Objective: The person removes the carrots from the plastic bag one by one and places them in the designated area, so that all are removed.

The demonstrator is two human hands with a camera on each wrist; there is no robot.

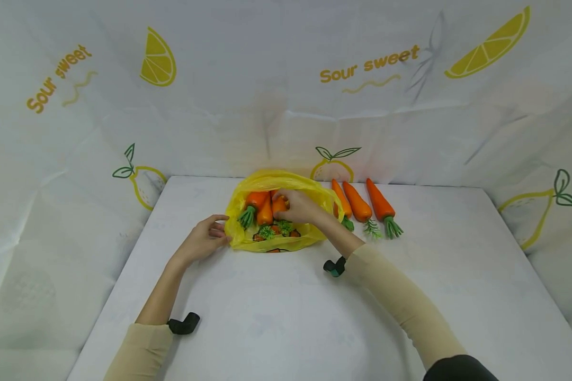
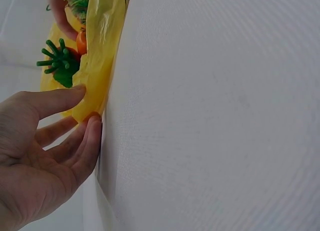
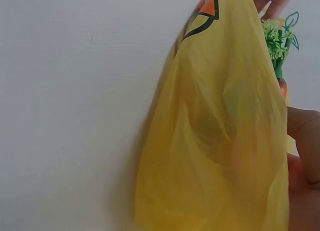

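A yellow plastic bag point(image 1: 310, 185) lies with its mouth spread open on the white table. Inside it are several toy carrots with green tops, among them a carrot point(image 1: 255, 201) on the left. My right hand point(image 1: 297, 206) reaches into the bag, thumb and fingers round an orange carrot point(image 1: 279, 205). In the right wrist view the bag's side hides most of that hand point(image 3: 306, 151). At the left end of the bag, my left hand point(image 1: 202, 238) holds the rim loosely, thumb at the edge and fingertips low against the plastic, as the left wrist view shows.
To the right of the bag, three carrots lie on the table point(image 1: 267, 317): a carrot point(image 1: 341, 198) by the rim, a carrot point(image 1: 357, 202) with a feathery top and a carrot point(image 1: 380, 201) farthest right. A white lemon-print curtain point(image 1: 248, 106) hangs behind.
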